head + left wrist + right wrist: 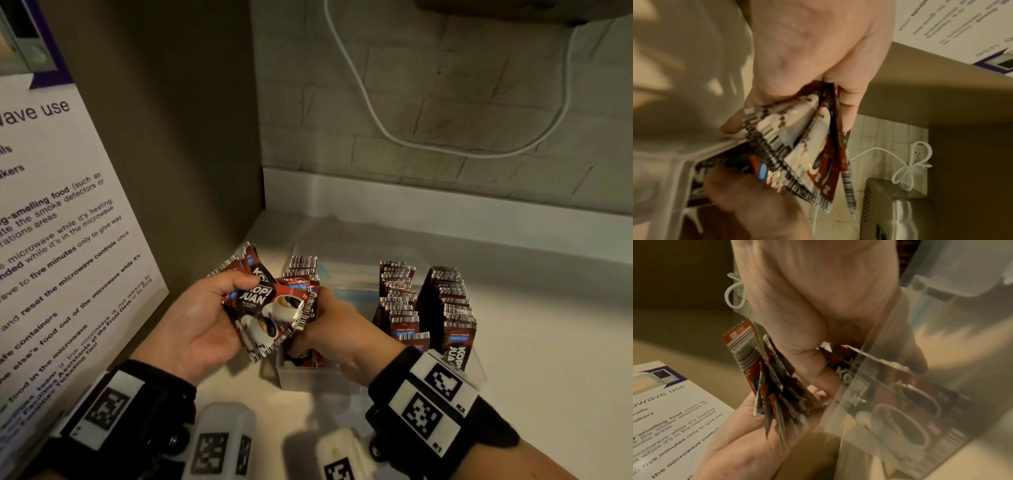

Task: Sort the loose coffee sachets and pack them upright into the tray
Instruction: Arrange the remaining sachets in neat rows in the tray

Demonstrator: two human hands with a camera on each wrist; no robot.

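My left hand (209,311) lies palm up and grips a fanned bunch of red-and-black coffee sachets (270,308), thumb on top. The right hand (337,325) reaches in from the right and meets the same bunch, its fingers hidden behind the sachets. In the right wrist view its thumb (818,369) presses against the sachets (768,382) above the left palm (756,443). The bunch hovers over the left end of the clear tray (479,375). Two rows of sachets (397,298) stand upright in the tray's right half, and a few more (303,265) at its far left.
A microwave-use poster (58,222) leans on the brown side wall at the left. A white cable (376,123) hangs on the brick wall behind. The white counter (555,325) stretches to the right of the tray. A metal appliance (900,211) shows in the left wrist view.
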